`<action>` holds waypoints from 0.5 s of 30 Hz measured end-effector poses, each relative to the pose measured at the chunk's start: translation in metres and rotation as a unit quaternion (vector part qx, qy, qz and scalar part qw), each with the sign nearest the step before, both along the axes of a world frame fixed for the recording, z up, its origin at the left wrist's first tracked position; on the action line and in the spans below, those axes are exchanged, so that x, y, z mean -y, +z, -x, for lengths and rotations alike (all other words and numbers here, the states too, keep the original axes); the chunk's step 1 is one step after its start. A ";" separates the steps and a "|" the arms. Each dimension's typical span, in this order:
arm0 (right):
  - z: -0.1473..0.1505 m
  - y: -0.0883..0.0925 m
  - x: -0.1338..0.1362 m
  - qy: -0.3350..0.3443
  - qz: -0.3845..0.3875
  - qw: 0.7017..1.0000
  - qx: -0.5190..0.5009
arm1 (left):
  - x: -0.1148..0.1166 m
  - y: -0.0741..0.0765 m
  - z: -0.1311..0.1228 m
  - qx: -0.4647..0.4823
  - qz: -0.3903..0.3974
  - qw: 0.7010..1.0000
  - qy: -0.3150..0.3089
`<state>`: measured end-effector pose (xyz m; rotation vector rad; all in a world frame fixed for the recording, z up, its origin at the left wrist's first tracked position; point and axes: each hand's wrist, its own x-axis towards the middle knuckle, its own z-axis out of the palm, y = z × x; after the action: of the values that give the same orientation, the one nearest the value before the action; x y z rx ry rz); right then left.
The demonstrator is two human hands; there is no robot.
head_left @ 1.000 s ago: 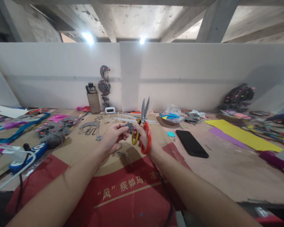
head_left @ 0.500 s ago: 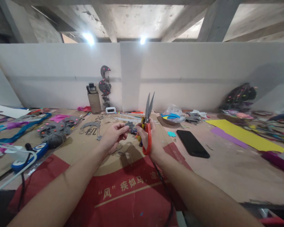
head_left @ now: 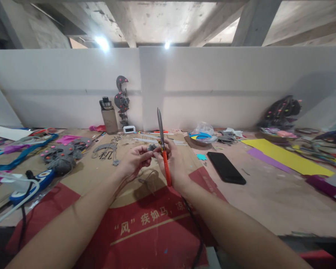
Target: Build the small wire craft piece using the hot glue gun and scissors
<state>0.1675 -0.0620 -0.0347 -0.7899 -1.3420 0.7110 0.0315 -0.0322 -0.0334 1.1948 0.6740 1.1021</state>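
My left hand (head_left: 140,160) is closed, its thumb and forefinger pinching a small grey fuzzy piece (head_left: 151,148). My right hand (head_left: 174,162) is wrapped round a pair of scissors (head_left: 165,168) with orange handles, the blades pointing up. Its thumb and fingertips also reach the grey piece, so both hands meet there. Much of the piece is hidden by fingers, and its exact kind cannot be made out. Below the hands a loop of thin grey cord (head_left: 148,178) shows over the cardboard (head_left: 123,194).
A black phone (head_left: 226,168) lies right of my hands, beyond it yellow paper (head_left: 285,157). A bottle (head_left: 109,117) and a small white clock (head_left: 129,129) stand at the back. Grey yarn (head_left: 63,165) and a blue power strip (head_left: 35,186) are on the left.
The scissors have turned nearly edge-on, so their blades no longer look spread apart. My right hand has come slightly left, closer to my left hand, which keeps its pinch.
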 end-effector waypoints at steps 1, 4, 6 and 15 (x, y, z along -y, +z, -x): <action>0.000 0.000 0.000 0.000 -0.005 1.000 0.004 | 0.000 0.000 0.000 -0.001 -0.002 1.000 -0.003; -0.001 0.001 0.001 0.000 -0.015 1.000 0.020 | 0.001 0.000 0.000 0.001 -0.001 1.000 -0.009; -0.002 0.002 0.002 -0.002 -0.015 0.999 0.031 | 0.001 0.001 0.000 0.001 0.001 1.000 -0.010; -0.002 0.005 0.001 -0.034 -0.047 0.996 0.067 | 0.003 0.002 -0.004 -0.060 -0.066 0.994 0.069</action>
<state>0.1700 -0.0635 -0.0301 -0.8148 -1.4512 0.5440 0.0354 -0.0348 -0.0311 1.3517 0.7957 1.2131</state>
